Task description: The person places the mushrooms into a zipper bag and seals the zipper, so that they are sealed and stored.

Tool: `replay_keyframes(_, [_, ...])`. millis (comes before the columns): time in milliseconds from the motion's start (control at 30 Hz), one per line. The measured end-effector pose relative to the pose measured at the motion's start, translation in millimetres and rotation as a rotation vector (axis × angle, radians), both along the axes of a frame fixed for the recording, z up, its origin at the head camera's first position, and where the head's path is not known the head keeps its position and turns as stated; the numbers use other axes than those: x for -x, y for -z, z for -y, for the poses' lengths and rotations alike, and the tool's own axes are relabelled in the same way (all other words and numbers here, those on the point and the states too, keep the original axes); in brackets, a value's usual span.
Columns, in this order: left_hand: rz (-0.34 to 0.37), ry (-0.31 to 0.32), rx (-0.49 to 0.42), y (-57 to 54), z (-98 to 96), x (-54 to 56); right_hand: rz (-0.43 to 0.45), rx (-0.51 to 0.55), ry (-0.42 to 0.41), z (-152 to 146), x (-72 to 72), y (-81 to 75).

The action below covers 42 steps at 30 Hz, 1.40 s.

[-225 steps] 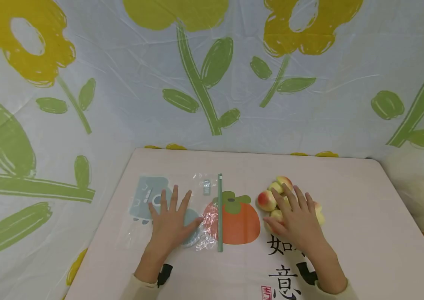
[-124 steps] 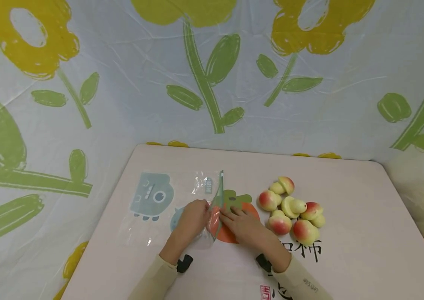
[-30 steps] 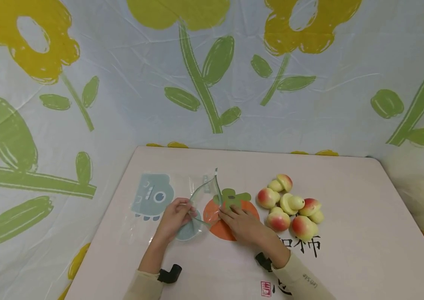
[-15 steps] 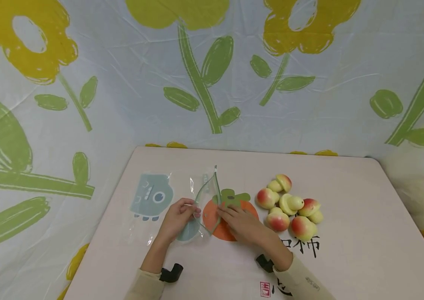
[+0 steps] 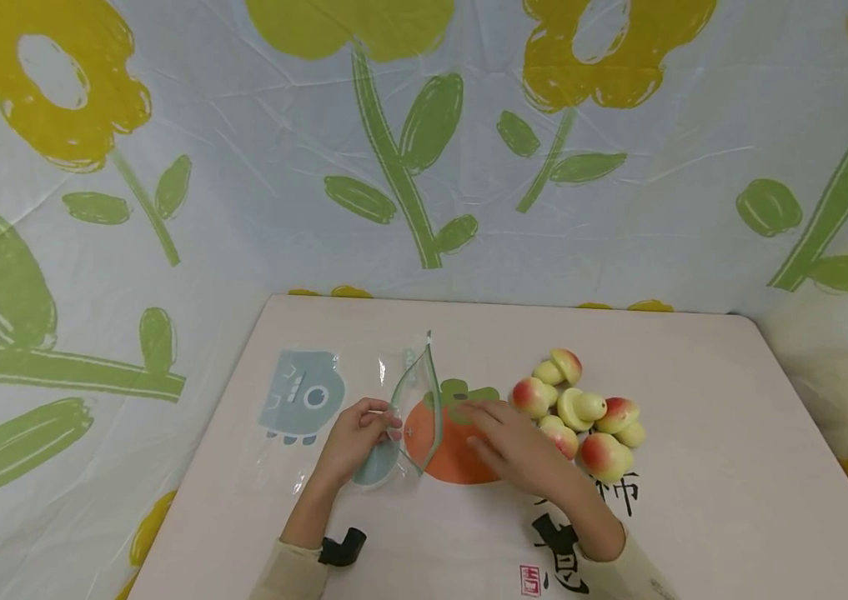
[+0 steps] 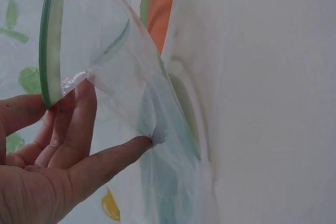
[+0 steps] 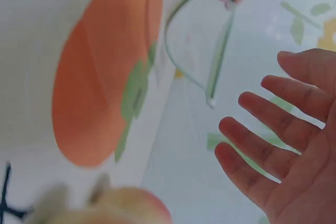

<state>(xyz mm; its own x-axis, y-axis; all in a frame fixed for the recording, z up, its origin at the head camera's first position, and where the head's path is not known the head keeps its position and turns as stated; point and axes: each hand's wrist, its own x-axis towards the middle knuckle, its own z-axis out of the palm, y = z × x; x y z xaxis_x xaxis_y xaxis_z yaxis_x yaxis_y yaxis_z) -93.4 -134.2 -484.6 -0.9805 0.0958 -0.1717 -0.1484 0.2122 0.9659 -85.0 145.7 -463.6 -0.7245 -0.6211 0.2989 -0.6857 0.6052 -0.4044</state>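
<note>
A clear zip bag (image 5: 436,417) with a green closure strip lies on the left half of the table, its mouth parted and facing right. My left hand (image 5: 354,435) holds the upper lip of that mouth; in the left wrist view its fingers are curled at the green strip (image 6: 46,51) while the thumb presses the film. My right hand (image 5: 524,450) is off the bag, fingers extended and spread in the right wrist view. It hovers over the printed orange persimmon, just left of several yellow-and-red, peach-coloured pieces (image 5: 607,457), some mushroom-shaped. It partly covers one of them.
The pale pink table mat (image 5: 731,467) bears printed blue monsters, a persimmon (image 5: 461,450) and black characters. Black angled pieces (image 5: 343,547) sit at both wrists. A flower-printed cloth (image 5: 243,125) stands behind and at both sides of the table.
Earlier the bag lay flat with its mouth closed; now the lips are apart. My right hand has just let go of the bag's right lip and moved right, towards the pieces.
</note>
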Motion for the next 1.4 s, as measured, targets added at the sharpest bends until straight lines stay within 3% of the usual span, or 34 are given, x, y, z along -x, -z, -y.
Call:
replay_keyframes(167, [0.013, -0.006, -0.009, 24.2, 4.8, 7.3, -0.076, 0.019, 0.066, -17.2, -4.0, -9.7])
replay_keyframes(400, [0.014, 0.000, -0.016, 25.3, 6.0, 8.2, -0.152, 0.097, 0.113, -43.5, -8.8, -20.6])
replay_keyframes(667, [0.010, 0.009, -0.020, 26.3, 8.3, 7.5, -0.081, 0.126, 0.245, -70.3, -15.1, -26.9])
replay_keyframes(867, [0.007, 0.017, -0.024, 25.3, 8.3, 6.2, -0.012, 0.159, 0.352, -96.4, -13.4, -23.1])
replay_keyframes(1200, [0.018, 0.002, -0.019, 22.6, 7.3, 6.2, -0.044, 0.244, 0.471, -142.2, -7.5, -8.2])
replay_keyframes(1400, [0.031, 0.004, -0.026, 24.6, 7.7, 5.9, 0.085, 0.314, 0.559, -168.9, -3.5, 10.7])
